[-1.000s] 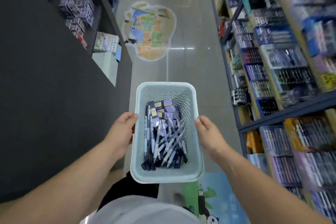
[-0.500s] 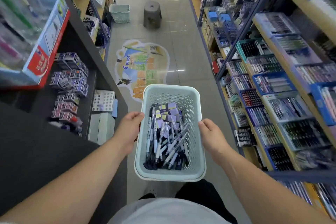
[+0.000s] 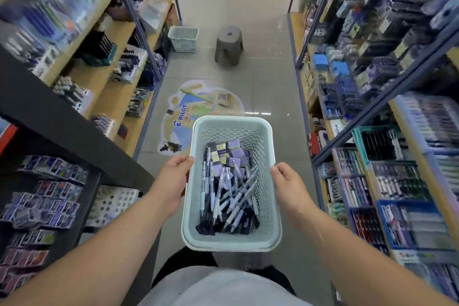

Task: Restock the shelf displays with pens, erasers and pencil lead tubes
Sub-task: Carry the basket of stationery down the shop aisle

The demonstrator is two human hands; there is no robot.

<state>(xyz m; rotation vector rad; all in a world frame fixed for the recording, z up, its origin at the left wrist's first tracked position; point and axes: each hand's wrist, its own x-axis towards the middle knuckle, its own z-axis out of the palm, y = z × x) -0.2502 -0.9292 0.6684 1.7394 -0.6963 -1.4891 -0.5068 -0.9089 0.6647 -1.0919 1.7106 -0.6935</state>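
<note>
A pale green perforated basket [image 3: 267, 208] is held in front of me over the aisle floor. My left hand [image 3: 172, 179] grips its left rim and my right hand [image 3: 289, 185] grips its right rim. Inside lie several white and dark pens [image 3: 229, 199] in a loose heap, with several small purple and yellow packets [image 3: 229, 154] at the far end. Shelf displays of pens [image 3: 387, 181] line the right side, and small boxed goods [image 3: 47, 196] fill the lower left shelves.
The aisle runs ahead between two shelf rows. A grey plastic stool [image 3: 229, 45] stands mid-aisle, and a second pale basket [image 3: 183, 38] sits on the floor by the left shelving. A floor sticker [image 3: 198, 112] lies just beyond the held basket.
The view has tilted up and advanced along the aisle; the stool and floor basket appear closer and lower in frame. Both hands keep the same grip on the basket.
</note>
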